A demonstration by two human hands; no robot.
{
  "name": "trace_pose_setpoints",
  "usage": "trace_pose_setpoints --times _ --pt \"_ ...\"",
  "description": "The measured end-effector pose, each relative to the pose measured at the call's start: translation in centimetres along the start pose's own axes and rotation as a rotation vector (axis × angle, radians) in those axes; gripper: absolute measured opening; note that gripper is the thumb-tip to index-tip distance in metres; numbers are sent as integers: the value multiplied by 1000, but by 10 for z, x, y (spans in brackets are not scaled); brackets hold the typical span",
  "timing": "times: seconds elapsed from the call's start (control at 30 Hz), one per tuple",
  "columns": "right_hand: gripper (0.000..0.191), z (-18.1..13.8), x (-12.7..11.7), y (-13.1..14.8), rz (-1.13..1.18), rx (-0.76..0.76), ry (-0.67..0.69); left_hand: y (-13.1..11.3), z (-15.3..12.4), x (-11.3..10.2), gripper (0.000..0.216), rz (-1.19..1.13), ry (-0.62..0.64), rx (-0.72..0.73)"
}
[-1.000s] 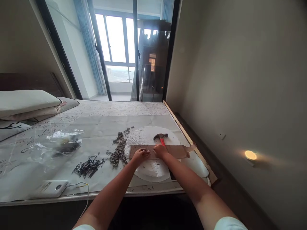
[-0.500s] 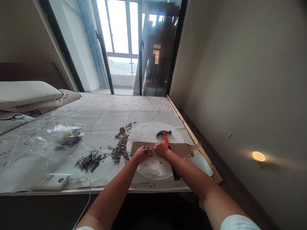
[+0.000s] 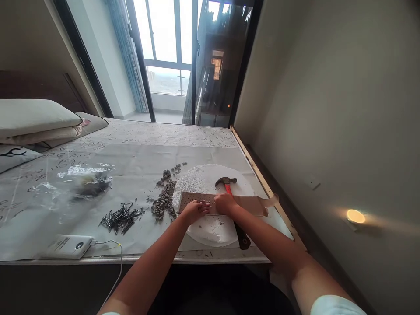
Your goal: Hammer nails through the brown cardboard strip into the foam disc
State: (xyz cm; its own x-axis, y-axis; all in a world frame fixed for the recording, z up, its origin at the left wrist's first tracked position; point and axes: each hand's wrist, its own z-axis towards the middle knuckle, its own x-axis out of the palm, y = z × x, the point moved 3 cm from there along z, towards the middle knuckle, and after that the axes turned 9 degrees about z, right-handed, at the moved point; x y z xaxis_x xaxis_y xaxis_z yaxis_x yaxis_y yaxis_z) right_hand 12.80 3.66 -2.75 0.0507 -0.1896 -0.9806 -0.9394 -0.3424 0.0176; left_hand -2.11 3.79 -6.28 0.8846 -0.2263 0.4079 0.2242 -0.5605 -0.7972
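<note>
A brown perforated board (image 3: 249, 204) lies across a round white foam disc (image 3: 210, 175) on the covered bed. My left hand (image 3: 193, 209) rests on the board's left part with its fingers pinched on something small and dark, too tiny to name. My right hand (image 3: 223, 203) is closed right beside it, fingers curled down on the board. A hammer with a red handle (image 3: 227, 183) lies on the disc just behind my right hand, its handle running under my forearm.
Small grey stones (image 3: 163, 202) lie left of the disc, a pile of dark nails (image 3: 120, 217) further left, then a clear plastic bag (image 3: 82, 181). A white power bank (image 3: 69, 246) with a cable sits at the near edge. Pillows (image 3: 33, 117) far left; wall close on the right.
The camera has tilted and shifted a little, so the scene sits slightly higher and rightward. Both hands stay together on the board; the hammer has not moved.
</note>
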Motion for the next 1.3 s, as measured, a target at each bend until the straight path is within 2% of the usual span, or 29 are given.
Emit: trace_pose_setpoints --times 0.13,0.37,0.53,0.67,0.77,0.9,1.13,1.3 --pt "19 2 -2 0 42 -2 -34 2 5 -3 10 -7 10 -7" --pt "26 -7 -7 -2 107 34 -117 2 5 -1 13 -25 -2 -21" --pt "30 -15 -28 -4 152 62 -200 3 6 -1 12 -37 19 -24" --pt "30 -11 -42 5 216 -49 -235 1 5 -1 12 -31 50 -33" --pt "28 -4 -36 23 254 -138 -205 -1 0 3 13 -20 89 -18" --pt "26 4 -23 35 258 -159 -202 -2 -4 6 10 25 57 18" --pt "28 1 -8 -1 151 10 -204 0 1 1 12 25 13 -59" --pt "26 -2 8 0 68 -12 -176 1 0 -2 7 -55 25 -72"
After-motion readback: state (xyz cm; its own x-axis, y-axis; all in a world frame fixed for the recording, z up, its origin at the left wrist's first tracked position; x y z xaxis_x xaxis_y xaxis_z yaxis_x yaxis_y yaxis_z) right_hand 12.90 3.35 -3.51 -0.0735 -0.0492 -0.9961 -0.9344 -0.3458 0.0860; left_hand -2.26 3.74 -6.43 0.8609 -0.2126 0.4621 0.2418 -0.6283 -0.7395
